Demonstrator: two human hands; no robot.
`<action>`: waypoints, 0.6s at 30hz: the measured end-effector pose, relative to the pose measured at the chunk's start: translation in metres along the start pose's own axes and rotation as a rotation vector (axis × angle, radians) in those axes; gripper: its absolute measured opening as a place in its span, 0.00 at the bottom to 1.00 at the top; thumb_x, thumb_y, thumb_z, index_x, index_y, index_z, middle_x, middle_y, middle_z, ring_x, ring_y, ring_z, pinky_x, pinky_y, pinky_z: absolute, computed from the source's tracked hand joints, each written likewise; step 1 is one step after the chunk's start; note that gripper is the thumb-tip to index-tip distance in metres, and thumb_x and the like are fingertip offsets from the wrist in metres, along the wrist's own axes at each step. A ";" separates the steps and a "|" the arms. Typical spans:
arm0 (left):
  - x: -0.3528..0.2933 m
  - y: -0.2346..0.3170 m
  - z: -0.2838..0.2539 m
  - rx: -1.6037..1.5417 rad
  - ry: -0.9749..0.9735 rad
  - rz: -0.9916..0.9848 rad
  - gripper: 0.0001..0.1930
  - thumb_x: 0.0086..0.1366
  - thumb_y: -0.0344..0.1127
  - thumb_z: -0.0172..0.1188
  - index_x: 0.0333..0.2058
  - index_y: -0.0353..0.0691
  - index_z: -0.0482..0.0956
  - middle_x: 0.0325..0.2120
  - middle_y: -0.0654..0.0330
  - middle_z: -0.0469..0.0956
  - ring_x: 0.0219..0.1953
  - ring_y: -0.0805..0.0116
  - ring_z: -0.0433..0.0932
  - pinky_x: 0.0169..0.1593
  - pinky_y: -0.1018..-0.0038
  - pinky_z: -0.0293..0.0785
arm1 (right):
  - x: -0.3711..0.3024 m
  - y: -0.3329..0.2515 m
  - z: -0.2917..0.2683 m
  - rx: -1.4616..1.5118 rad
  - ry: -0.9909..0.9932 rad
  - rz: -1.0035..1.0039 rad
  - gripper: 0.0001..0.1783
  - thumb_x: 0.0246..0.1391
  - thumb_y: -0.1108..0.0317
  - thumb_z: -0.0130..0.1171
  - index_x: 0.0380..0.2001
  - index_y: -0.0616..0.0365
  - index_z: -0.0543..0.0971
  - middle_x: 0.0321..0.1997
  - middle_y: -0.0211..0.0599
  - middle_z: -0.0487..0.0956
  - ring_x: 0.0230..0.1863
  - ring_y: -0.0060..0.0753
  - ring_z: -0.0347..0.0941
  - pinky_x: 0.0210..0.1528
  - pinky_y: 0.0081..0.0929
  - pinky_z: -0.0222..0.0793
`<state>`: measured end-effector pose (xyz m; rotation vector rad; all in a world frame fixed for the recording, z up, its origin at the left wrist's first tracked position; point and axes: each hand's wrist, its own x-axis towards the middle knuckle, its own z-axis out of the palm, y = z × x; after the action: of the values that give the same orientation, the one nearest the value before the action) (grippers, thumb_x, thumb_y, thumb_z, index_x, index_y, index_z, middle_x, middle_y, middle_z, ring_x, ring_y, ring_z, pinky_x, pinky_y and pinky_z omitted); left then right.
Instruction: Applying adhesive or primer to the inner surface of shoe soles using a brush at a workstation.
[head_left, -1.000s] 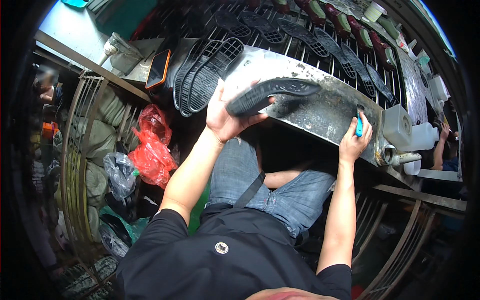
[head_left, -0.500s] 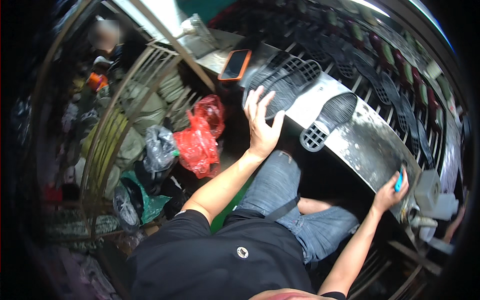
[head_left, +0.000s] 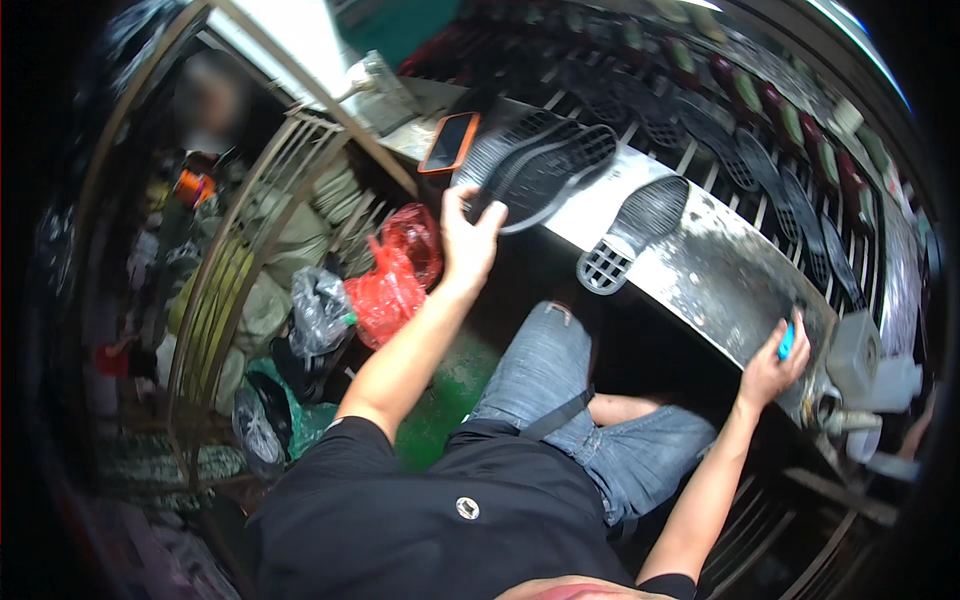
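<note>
Black shoe soles (head_left: 560, 165) lie overlapped at the left of a long work surface. My left hand (head_left: 470, 240) is at their near left end, thumb and bent fingers closed about the edge of a sole. To the right, a single black sole (head_left: 635, 225) lies apart, its gridded heel reaching over the surface's near edge. At the far right end, my right hand (head_left: 772, 368) is closed around a slim tool with a bright blue handle (head_left: 787, 341). The tool's working end is hard to make out.
The pale, black-stained work surface (head_left: 715, 270) runs diagonally. A phone in an orange case (head_left: 449, 142) lies beside the soles. Behind, more soles (head_left: 745, 160) rest on a slatted rack. White plastic containers (head_left: 855, 355) stand at right; red plastic bags (head_left: 390, 290) hang at left.
My left hand has moved left and slightly down, from spread over the soles to closed at their near end. My right hand keeps the blue-handled tool. The view has shifted slightly.
</note>
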<state>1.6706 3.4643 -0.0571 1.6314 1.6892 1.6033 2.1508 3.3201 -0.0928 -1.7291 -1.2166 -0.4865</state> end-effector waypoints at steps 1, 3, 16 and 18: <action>0.013 0.019 -0.008 0.005 -0.004 0.052 0.21 0.64 0.29 0.76 0.53 0.35 0.78 0.47 0.55 0.81 0.51 0.61 0.80 0.61 0.65 0.76 | 0.003 -0.008 -0.001 -0.006 -0.016 0.007 0.16 0.73 0.66 0.64 0.59 0.57 0.83 0.56 0.43 0.85 0.57 0.53 0.80 0.61 0.46 0.72; 0.042 0.043 -0.022 0.097 -0.008 0.297 0.19 0.64 0.30 0.75 0.51 0.33 0.80 0.45 0.52 0.84 0.50 0.59 0.83 0.60 0.64 0.77 | 0.002 -0.004 0.002 -0.032 -0.024 0.033 0.16 0.73 0.65 0.64 0.59 0.55 0.83 0.55 0.42 0.85 0.57 0.53 0.80 0.61 0.46 0.72; 0.166 0.151 -0.050 -0.198 -0.632 0.289 0.36 0.68 0.20 0.70 0.72 0.41 0.65 0.50 0.56 0.84 0.49 0.69 0.85 0.55 0.74 0.84 | 0.000 -0.003 -0.004 -0.111 0.019 0.064 0.15 0.73 0.60 0.64 0.58 0.50 0.84 0.54 0.38 0.84 0.56 0.49 0.80 0.60 0.46 0.72; 0.188 0.155 -0.041 -0.169 -0.686 0.093 0.38 0.67 0.25 0.72 0.72 0.40 0.65 0.53 0.55 0.83 0.52 0.68 0.85 0.57 0.73 0.83 | 0.001 -0.003 -0.007 -0.123 0.011 0.056 0.15 0.73 0.60 0.64 0.58 0.50 0.84 0.54 0.38 0.85 0.56 0.49 0.80 0.59 0.46 0.72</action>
<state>1.6565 3.5593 0.1700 1.8929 1.1058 0.9993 2.1496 3.3149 -0.0878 -1.8567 -1.1478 -0.5457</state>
